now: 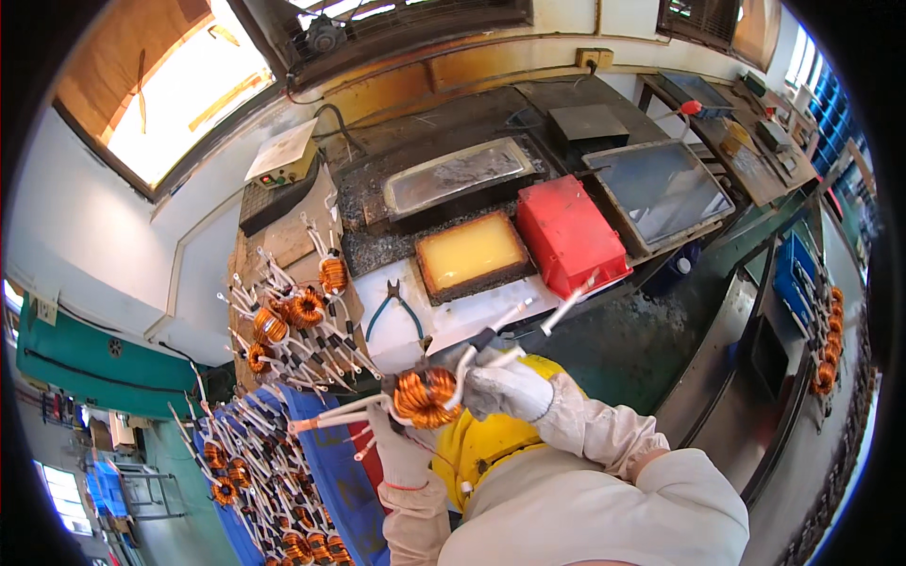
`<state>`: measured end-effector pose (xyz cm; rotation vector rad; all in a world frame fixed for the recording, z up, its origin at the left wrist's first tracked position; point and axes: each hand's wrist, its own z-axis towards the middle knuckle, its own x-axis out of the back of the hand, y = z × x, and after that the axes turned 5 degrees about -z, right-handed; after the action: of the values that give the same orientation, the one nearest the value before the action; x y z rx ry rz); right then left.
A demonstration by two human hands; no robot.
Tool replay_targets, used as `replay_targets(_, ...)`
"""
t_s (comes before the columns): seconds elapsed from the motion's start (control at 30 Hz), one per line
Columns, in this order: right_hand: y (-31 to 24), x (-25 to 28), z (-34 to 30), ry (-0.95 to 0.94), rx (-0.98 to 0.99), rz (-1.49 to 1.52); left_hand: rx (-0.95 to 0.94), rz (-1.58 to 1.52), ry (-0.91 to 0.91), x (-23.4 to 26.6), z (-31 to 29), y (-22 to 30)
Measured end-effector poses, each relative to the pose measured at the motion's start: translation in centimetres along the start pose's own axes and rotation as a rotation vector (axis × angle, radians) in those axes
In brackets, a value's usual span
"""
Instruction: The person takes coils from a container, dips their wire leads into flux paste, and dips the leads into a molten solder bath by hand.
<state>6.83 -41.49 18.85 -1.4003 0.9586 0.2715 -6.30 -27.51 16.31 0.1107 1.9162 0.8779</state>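
A ring-shaped copper coil [427,398] with thick white sleeved leads is held up in front of my body. My left hand [404,451], in a pale glove, is closed on the coil from below, its fingers partly hidden by the windings. With the fingers of my gloved right hand [510,389] I grip white leads on the coil's right side. Some leads point left with bare copper-coloured ends, others up and right. Just beyond the coil lie blue-handled pliers [394,304], spread apart on a white sheet. Several similar coils [269,325] are heaped at the table's left.
A blue crate [351,481] full of coils stands at my left. On the bench are a pan of yellow liquid [472,253], a silvery-surfaced rectangular pot [460,179], a red plastic box [571,236] and a framed tray [661,193]. Further right, more coils [830,340] hang in a row.
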Motion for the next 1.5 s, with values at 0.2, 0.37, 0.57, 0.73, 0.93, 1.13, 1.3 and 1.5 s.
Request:
replay_targets(0.2, 0.3, 4.7, 1.9, 0.151, 0.137, -0.557, 0.018, -0.418, -0.054, -2.1, 2.2, 1.6)
replay_targets(0.37, 1.9, 2.2, 1.4, 0.018, 0.129, -1.149, 0.078, -0.578, -0.110, -3.3, 2.2, 1.5)
replay_targets(0.57, 4.4, 1.2, 1.3, 0.102, 0.236, -1.322, 0.071, -0.562, -0.062, -2.3, 3.0, -1.3)
replay_targets(0.73, 4.8, 1.0, 0.9, 0.214, 0.196, -1.280, 0.089, -0.570, -0.002, -2.7, 2.3, -1.9)
replay_targets(0.93, 5.4, 0.5, 2.2, 0.209, 0.336, -0.850, 0.000, -0.438, 0.027, -2.0, 1.7, -3.3)
replay_targets(1.13, 3.8, 1.0, 2.1, 0.206, 0.417, -0.693, 0.014, -0.485, -0.047, -2.6, 1.5, -3.0)
replay_targets(1.3, 4.5, 3.0, 1.2, 0.311, 0.262, -0.816, -0.071, -0.198, -0.070, -4.0, 0.8, -2.1)
replay_targets(1.5, 3.5, 1.7, 0.4, 0.257, 0.296, -0.718, -0.200, 0.371, 0.004, -3.3, 0.7, -1.3)
